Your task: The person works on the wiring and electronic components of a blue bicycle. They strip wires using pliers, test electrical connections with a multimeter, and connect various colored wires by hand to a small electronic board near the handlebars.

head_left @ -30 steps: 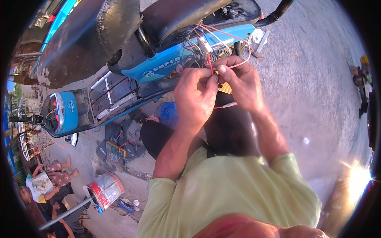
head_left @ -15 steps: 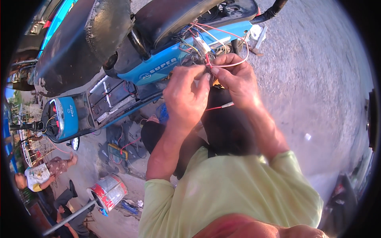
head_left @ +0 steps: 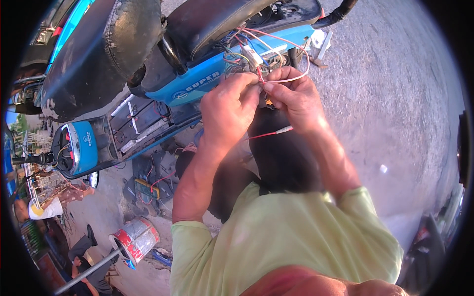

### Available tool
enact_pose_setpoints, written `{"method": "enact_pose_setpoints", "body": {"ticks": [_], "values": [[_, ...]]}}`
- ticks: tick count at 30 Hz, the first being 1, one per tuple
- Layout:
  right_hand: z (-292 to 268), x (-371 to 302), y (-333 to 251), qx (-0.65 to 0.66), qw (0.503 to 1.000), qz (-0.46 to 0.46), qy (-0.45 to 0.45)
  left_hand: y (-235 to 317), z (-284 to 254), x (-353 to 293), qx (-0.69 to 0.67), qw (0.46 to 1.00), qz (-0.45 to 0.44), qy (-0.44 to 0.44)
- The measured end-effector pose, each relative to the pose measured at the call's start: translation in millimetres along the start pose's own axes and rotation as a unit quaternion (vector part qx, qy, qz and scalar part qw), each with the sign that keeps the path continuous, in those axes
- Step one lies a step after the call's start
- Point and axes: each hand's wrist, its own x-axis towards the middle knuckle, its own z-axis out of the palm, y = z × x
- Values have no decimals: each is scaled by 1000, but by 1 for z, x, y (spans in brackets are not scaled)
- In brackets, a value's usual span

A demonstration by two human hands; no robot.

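Observation:
Both of my hands meet at a bundle of wires by the blue side panel [head_left: 197,85] of an electric scooter. My left hand [head_left: 228,106] is closed, its fingertips pinching at the end of a red wire [head_left: 259,74]. My right hand [head_left: 297,101] pinches a pale pinkish-white wire [head_left: 307,66] that loops out to the right; the exact joint between the fingertips is hidden. Just above sits a white connector block [head_left: 252,55] among several thin coloured wires [head_left: 237,56]. Below the hands, a red lead [head_left: 269,133] with a pale tip lies over my dark trouser leg.
A yellow-edged multimeter [head_left: 147,188] lies on the ground at left. Nearer stands a red and white bucket [head_left: 136,240] by a metal pole [head_left: 86,272]. A hammer [head_left: 322,53] lies beyond the scooter's black seat [head_left: 217,29]. Two people are at far left.
My left hand has shifted slightly left, with its forearm. The right hand keeps almost the same place. At far left, one person has bent toward the wire basket.

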Motion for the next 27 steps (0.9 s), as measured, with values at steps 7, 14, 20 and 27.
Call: {"method": "enact_pose_setpoints", "body": {"ticks": [7, 14, 20, 27], "values": [[11, -6, -7, -177, 982, -62, 2, -3, -2, -2, -83, 994, -63, -23], [16, -11, -13, -267, 962, -54, 1, 3, 1, -6, -104, 989, -105, 13], [15, -6, -8, -161, 986, -43, -11, 3, 0, -9, -86, 993, -66, 41], [14, -4, 10, -126, 989, -82, 5, 2, 1, -15, -68, 994, -31, 77]]}}
